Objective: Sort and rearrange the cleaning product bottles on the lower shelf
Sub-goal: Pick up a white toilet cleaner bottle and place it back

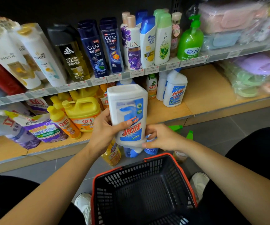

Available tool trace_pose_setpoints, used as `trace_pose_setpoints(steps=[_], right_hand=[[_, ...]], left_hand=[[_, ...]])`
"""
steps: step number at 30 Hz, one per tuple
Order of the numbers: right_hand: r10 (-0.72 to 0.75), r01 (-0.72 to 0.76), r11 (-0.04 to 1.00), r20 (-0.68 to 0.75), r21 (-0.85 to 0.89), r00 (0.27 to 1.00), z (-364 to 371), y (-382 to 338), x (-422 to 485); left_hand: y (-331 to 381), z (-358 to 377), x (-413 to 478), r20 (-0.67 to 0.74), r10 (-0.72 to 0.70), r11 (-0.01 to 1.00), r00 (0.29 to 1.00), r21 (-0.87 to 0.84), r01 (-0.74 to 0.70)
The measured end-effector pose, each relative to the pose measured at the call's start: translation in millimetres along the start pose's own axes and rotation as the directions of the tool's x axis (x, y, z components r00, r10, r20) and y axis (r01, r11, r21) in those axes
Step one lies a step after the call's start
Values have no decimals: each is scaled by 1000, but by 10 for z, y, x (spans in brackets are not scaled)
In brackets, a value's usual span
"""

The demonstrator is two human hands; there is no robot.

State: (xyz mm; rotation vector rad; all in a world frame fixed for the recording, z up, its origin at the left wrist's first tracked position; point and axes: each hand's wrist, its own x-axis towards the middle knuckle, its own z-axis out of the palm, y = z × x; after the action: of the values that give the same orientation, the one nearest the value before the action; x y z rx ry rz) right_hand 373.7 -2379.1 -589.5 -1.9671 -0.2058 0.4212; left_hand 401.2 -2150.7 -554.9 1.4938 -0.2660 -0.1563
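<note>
From the head view, the person is crouched before the wooden lower shelf (pixel 204 88). A white plastic cleaner bottle with a blue label (pixel 127 114) is held upside down in the air, just out from the shelf's front edge and above the far rim of a black plastic shopping basket with a red rim (pixel 108 181).

The left hand (pixel 105 129) wraps the bottle's body, with the thumb pressed across the label. The right hand (pixel 161 137) closes on the neck end, thumb above and fingers beneath, where a bit of blue cap shows. Holding both ends like that, I'd say, is so the bottle can be turned upright before it goes back.

Two matching white bottles with blue labels (pixel 175 90) stand together toward the back of the shelf, with bare wood to their right. That looks like where this one belongs.

A yellow plastic jug with a handle (pixel 83 109) and other yellow bottles crowd the shelf's left part. An orange-yellow bottle (pixel 113 153) lies on the floor below the shelf edge, seemingly waiting its turn.
</note>
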Motion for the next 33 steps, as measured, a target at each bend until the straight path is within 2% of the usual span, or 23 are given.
trace_pose_setpoints(steps=[1,4,7,9,13,16,18,20,23,25,27,29,31,33], right_hand=[[5,-7,999,54,31,999,39,53,8],[55,-72,971,79,230,995,94,129,22],[88,-141,888,138,438,986,155,171,5],[68,-135,829,143,542,987,192,156,-15],[49,-75,725,58,685,997,196,55,-70],[71,-19,744,-51,668,996,130,-43,-145],[68,45,792,-161,608,985,-1,-83,-199],[32,87,879,-239,468,970,-185,-119,-264],[-59,120,975,-303,187,951,-436,-177,-365],[-117,113,993,-304,-31,945,-535,-186,-370],[-141,89,975,-258,-203,956,-569,-151,-320],[-141,66,937,-197,-344,970,-546,-83,-248],[-112,30,882,-148,-470,983,-487,-23,-171],[-57,4,823,-74,-569,996,-405,28,-67]], left_hand=[[18,-4,-3,-8,3,999,1000,-40,-3],[61,-15,-7,-45,-8,990,999,-143,2],[77,-29,-12,-87,-41,976,995,-216,22],[79,-46,-11,-100,-58,962,993,-270,29],[74,-117,-4,-79,-111,932,991,-353,76],[21,-172,-18,-50,-220,949,974,-243,201],[-56,-179,-36,-33,-317,945,948,-93,313],[-184,-157,-58,-20,-402,913,915,63,402],[-496,-105,-143,44,-446,862,894,292,415],[-765,-93,-236,121,-425,840,897,421,341],[-990,-112,-330,184,-447,759,875,596,263],[-1195,-182,-407,246,-511,604,824,785,140],[-1338,-287,-484,306,-577,422,757,905,-44],[-1404,-352,-562,332,-643,385,690,919,-84]])
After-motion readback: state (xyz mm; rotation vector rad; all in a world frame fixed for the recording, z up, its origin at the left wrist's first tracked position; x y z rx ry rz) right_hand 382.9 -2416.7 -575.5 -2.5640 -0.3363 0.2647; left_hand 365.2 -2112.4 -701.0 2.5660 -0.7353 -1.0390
